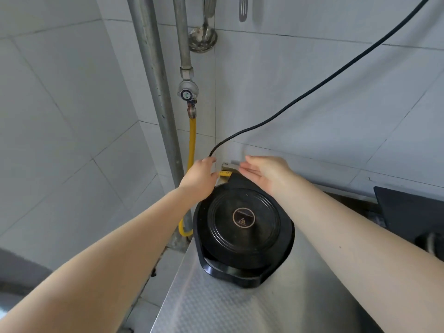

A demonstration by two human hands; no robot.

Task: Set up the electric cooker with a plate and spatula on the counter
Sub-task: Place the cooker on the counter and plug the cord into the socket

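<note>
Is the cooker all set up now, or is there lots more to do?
Partly. The black electric cooker already sits on the steel counter. The left hand is at the black cord behind it, and the right hand hovers open nearby. No plate is visible on the counter yet, and a spatula hangs on the wall.

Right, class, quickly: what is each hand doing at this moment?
Left hand: closed around the black cord behind the cooker.
Right hand: open, fingers flat, holding nothing.

Yellow gas hose (192,138) beneath valve (188,91) (ladle (202,38) on tiled wall (312,75))
</note>
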